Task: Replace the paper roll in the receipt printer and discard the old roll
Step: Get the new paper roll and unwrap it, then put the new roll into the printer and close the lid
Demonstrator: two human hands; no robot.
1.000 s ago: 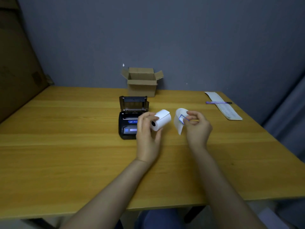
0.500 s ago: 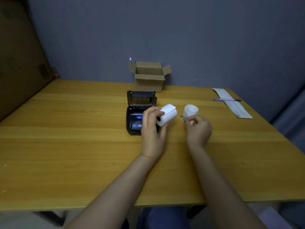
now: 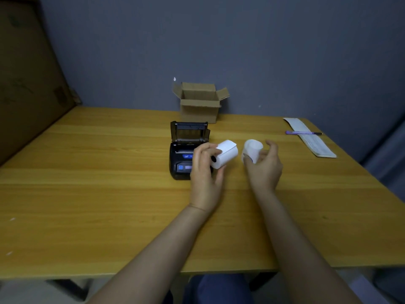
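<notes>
A black receipt printer (image 3: 182, 163) sits mid-table with its lid (image 3: 189, 132) standing open. My left hand (image 3: 205, 172) holds a white paper roll (image 3: 225, 156) just right of the printer, its dark core facing me. My right hand (image 3: 265, 167) is beside it, fingers spread, with a curled strip of white paper (image 3: 253, 149) at its fingertips. Whether the fingers still pinch the strip I cannot tell for sure; it rests against them.
An open cardboard box (image 3: 199, 102) stands behind the printer by the wall. A long paper pad (image 3: 311, 139) with a purple pen (image 3: 303, 132) on it lies at the far right. A large cardboard sheet (image 3: 26, 73) leans on the left. The wooden table (image 3: 87, 194) extends left.
The curled strip, earlier pinched and showing a blue mark, now sits as a loop at my right fingertips, and that hand's fingers have spread apart. The left hand keeps the roll.
</notes>
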